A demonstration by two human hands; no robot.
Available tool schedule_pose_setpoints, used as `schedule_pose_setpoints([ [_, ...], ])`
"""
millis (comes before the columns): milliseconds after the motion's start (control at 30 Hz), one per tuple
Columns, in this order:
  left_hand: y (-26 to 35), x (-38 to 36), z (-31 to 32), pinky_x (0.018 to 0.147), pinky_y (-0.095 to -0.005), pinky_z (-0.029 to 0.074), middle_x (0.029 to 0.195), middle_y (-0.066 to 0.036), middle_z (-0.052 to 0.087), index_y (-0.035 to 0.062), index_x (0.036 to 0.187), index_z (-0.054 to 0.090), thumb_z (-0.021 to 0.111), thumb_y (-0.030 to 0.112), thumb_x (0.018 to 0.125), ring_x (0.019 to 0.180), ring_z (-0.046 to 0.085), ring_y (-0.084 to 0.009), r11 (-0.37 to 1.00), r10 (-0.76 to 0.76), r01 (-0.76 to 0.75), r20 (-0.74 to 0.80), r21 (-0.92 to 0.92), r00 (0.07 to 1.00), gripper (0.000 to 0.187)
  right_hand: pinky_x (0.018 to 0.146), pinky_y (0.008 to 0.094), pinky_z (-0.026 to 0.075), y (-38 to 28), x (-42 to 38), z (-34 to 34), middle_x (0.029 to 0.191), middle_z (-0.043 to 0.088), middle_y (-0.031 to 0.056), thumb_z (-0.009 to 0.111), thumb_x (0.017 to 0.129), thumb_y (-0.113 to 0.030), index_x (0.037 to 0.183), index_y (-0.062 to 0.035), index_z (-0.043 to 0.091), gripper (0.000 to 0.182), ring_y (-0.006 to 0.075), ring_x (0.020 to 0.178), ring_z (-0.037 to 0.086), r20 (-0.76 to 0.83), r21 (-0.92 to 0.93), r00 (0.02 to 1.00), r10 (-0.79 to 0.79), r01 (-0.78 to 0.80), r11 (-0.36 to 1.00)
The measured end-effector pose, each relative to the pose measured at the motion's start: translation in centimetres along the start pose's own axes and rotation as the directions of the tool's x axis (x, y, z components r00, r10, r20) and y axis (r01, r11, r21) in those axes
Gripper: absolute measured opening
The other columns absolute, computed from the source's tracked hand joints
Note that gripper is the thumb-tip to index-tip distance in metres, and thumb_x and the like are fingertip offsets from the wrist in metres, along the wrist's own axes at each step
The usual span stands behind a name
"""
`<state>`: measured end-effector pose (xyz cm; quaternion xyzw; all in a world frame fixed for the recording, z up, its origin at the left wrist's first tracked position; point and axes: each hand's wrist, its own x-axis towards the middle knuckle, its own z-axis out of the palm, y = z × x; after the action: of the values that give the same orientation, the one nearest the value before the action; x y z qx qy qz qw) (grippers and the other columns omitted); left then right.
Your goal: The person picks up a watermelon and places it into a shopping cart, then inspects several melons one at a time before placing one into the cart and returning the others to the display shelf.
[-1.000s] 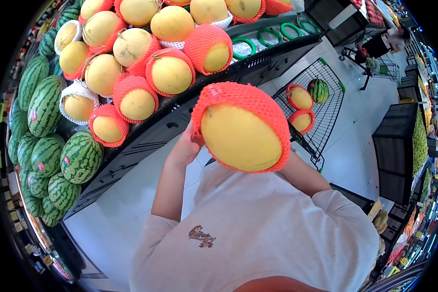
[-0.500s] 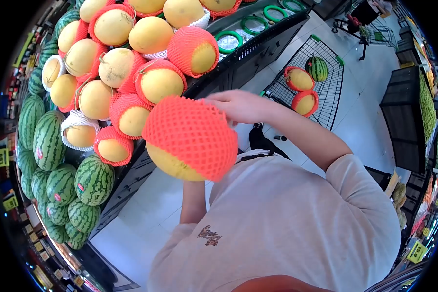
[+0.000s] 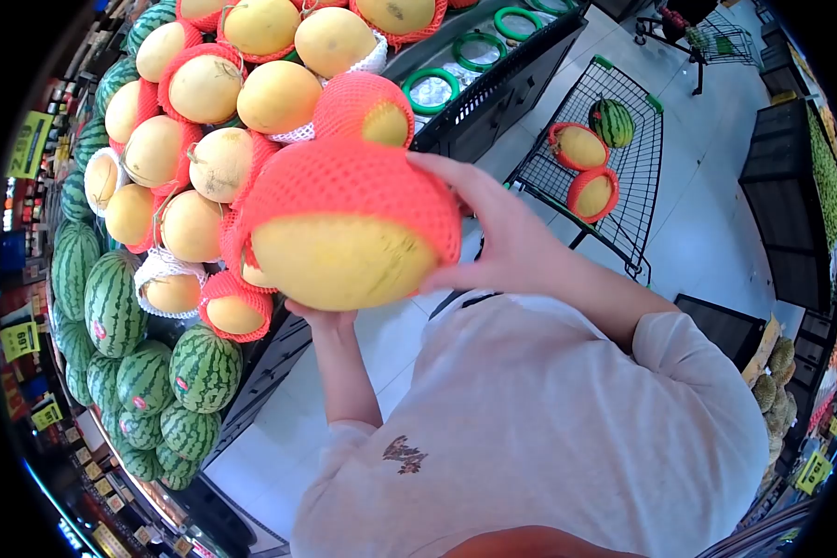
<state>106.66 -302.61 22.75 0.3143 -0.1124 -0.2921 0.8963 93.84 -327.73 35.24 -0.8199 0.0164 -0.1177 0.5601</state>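
Note:
A large yellow melon (image 3: 344,260) in a red foam net is held up in front of the display. My right hand (image 3: 493,228) grips its right side, fingers over the net and thumb low against the bare rind. Beneath the melon, my left hand (image 3: 324,316) supports it from below; most of its fingers are hidden. Behind lies a pile of similar yellow melons (image 3: 195,223), several in red nets and a few in white ones.
Striped watermelons (image 3: 205,367) fill the left of the stand. A black wire shopping cart (image 3: 637,177) to the right carries a watermelon (image 3: 612,123) and two netted melons (image 3: 593,194). Green rings (image 3: 431,90) line the tray at the display's edge. Another cart (image 3: 721,42) stands farther back.
The melon has turned, showing more bare yellow rind, and shifted slightly left and up. My right hand has moved from its top to its right side; my left hand now shows partly underneath.

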Motion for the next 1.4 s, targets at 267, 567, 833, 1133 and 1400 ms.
schedule_pose_setpoints([
  [267, 0.4, 17.7, 10.7, 0.11, -0.0428, 0.048, 0.147, -0.012, 0.052, 0.0057, 0.151, 0.038, 0.081, 0.016, 0.086, 0.134, 0.054, -0.0268, 0.845, -0.15, 0.138, -0.018, 0.516, 0.989, 0.079, 0.11, 0.039, 0.046, 14.3, 8.9, -10.6, 0.136, 0.061, 0.0096, 0.096, 0.065, -0.012, 0.151, -0.0075, 0.04, 0.103, 0.0223, 0.126, 0.06, -0.095, 0.158, 0.991, -0.096, 0.11, 0.981],
  [567, -7.9, 32.9, 14.5, 0.108, -0.0407, 0.05, 0.138, -0.015, 0.055, 0.003, 0.153, 0.026, 0.096, 0.02, 0.068, 0.129, 0.056, -0.0263, 0.36, -0.251, -0.068, 0.168, 0.93, 0.953, 0.111, 0.111, 0.0389, 0.046, 31.4, 16.8, -15.5, 0.14, 0.059, 0.0109, 0.097, 0.058, -0.008, 0.156, -0.0089, 0.032, 0.117, 0.025, 0.131, 0.057, -0.198, 0.138, 0.98, -0.03, 0.058, 0.989],
  [833, -11.5, 38.1, 9.7, 0.113, -0.0413, 0.043, 0.142, -0.017, 0.05, 0.0014, 0.152, 0.029, 0.097, 0.03, 0.066, 0.134, 0.051, -0.0281, 0.254, -0.412, 0.166, -0.049, 0.953, 0.91, 0.113, 0.109, 0.0406, 0.047, 35.3, 18.1, -16.1, 0.139, 0.061, 0.0169, 0.098, 0.056, -0.018, 0.154, -0.0085, 0.033, 0.119, 0.0336, 0.13, 0.058, -0.06, 0.036, 0.996, 0.069, -0.067, 0.997],
  [1133, -13.0, 37.4, 8.5, 0.115, -0.0451, 0.04, 0.145, -0.024, 0.035, 0.0024, 0.153, 0.031, 0.097, 0.046, 0.057, 0.138, 0.041, -0.0373, -0.169, -0.243, 0.153, -0.191, 0.974, 0.951, 0.125, 0.105, 0.0429, 0.05, 38.4, 19.7, -15.5, 0.13, 0.065, 0.0223, 0.098, 0.054, -0.021, 0.151, -0.0055, 0.032, 0.118, 0.0403, 0.123, 0.061, 0.085, -0.043, 0.995, 0.043, -0.039, 0.998],
  [1400, -14.7, 36.5, 9.0, 0.115, -0.0453, 0.04, 0.138, -0.026, 0.047, 0.0005, 0.147, 0.042, 0.096, 0.049, 0.057, 0.137, 0.039, -0.0386, -0.321, -0.217, 0.105, -0.181, 0.941, 0.959, 0.115, 0.102, 0.0462, 0.051, 39.0, 19.2, -15.1, 0.129, 0.066, 0.0237, 0.098, 0.055, -0.026, 0.152, -0.0079, 0.032, 0.119, 0.0438, 0.119, 0.062, 0.139, -0.187, 0.975, 0.171, -0.143, 0.972],
])
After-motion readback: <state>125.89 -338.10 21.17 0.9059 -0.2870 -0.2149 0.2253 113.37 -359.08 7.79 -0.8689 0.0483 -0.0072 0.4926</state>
